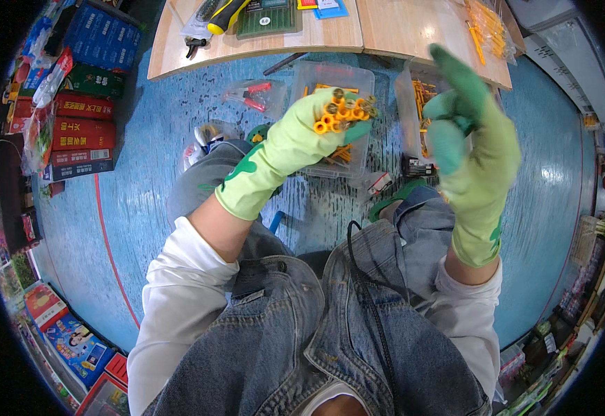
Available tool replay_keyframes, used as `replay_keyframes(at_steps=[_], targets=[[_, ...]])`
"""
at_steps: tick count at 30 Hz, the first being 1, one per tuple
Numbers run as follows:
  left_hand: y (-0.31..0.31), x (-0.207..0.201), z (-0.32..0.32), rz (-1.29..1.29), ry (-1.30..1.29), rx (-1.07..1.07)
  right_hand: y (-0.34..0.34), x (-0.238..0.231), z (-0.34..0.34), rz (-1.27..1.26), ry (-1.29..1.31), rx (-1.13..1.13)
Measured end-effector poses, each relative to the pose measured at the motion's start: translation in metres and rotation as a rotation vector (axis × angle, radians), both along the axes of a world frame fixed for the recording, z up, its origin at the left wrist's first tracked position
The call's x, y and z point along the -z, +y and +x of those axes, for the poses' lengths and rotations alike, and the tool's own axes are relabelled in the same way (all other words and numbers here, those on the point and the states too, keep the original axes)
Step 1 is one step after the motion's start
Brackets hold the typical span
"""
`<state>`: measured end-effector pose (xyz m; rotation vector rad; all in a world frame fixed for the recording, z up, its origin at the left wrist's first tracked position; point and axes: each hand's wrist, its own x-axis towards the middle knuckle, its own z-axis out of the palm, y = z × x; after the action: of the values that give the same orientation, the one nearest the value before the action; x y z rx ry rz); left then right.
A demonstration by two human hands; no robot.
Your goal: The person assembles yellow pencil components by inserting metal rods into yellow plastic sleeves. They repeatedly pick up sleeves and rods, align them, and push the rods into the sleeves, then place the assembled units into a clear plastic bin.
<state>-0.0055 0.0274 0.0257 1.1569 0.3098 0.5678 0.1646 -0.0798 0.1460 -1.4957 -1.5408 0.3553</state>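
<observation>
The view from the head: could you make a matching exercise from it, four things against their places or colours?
1. Bundle of orange hollow sticks
2. Yellow-and-black tool handle
3. Red-handled tool
4. Right hand

A. In clear plastic, above the blue floor
B. Gloved in two greens
C. In the gloved left hand
D. On the light wooden tabletop

Pairs: 1-C, 2-D, 3-A, 4-B

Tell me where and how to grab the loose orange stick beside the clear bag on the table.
Probably best to pinch the orange stick around its middle, from above and its left: it is thin, seems to lie flat on the table, and the clear bag crowds its right side.
</observation>
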Motion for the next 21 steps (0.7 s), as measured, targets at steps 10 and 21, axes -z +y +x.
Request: replay_keyframes(at_steps=[10,21], targets=[[-0.004,0.001,-0.002,-0.221,-0.078,0.218,0.02,0.042,0.001,-0.343,0.091,-0.287],[0.001,-0.016,-0.008,-0.163,0.255,0.344,0.019,0.056,-0.012,-0.359,0.663,-0.416]])
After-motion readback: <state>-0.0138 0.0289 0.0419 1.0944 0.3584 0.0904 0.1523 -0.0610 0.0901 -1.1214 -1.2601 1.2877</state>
